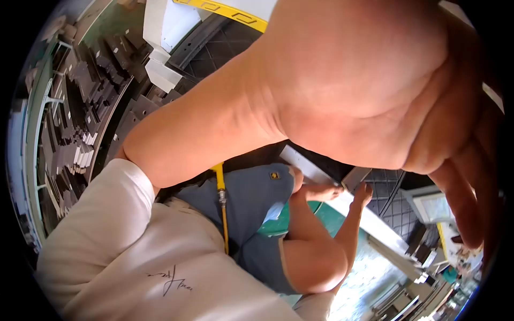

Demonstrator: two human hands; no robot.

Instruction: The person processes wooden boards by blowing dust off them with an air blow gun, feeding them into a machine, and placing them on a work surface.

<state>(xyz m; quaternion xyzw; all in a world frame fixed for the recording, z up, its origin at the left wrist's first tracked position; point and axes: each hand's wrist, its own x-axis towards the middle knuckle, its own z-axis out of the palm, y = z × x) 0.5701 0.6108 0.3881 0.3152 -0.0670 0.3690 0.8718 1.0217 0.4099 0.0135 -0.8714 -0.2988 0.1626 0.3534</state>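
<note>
My left hand (385, 85) is raised very close to the camera and fills the upper right. Its palm side shows, its fingers hang down apart at the right edge, and nothing is seen in it; the thumb is out of sight. Further off, my right hand (365, 195) rests by the end of a dark metal bar (356, 177), beside a long pale metal rail (380, 224). Its fingers are too small to make out. A yellow air gun (220, 177) with a yellow hose lies against my grey shorts (257, 190).
On the left, a rack (45, 101) stands beside many stacked dark metal parts (88, 101). A white machine housing (160, 32) with a yellow edge (230, 10) rises at the top. A monitor (432, 206) and a cluttered bench (455, 251) are at the right.
</note>
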